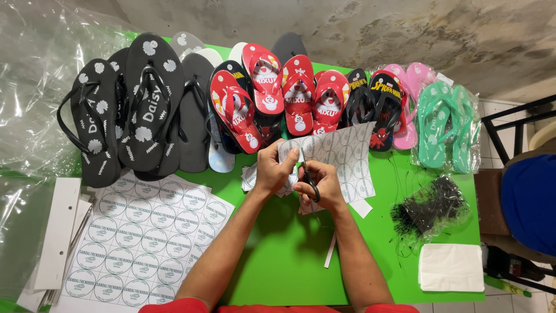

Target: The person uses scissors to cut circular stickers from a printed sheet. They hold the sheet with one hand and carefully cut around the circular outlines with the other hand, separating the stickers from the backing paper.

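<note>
- I'm mid-cut: my left hand (pixel 272 170) pinches the label sheet (pixel 341 156) above the green table (pixel 289 261), just before the sandals.
- My right hand (pixel 324 186) is closed through the scissors (pixel 308 179).
- Next cut, I judge, needs the sheet turned steadily.
- Count: four red sandals (pixel 284 93), two mint sandals (pixel 446 124), one uncut label sheet (pixel 145 232).

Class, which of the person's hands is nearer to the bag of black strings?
Right. The right hand, holding scissors, is just left of the bag of black strings; the left hand, gripping the label sheet, lies farther left, beyond it.
</note>
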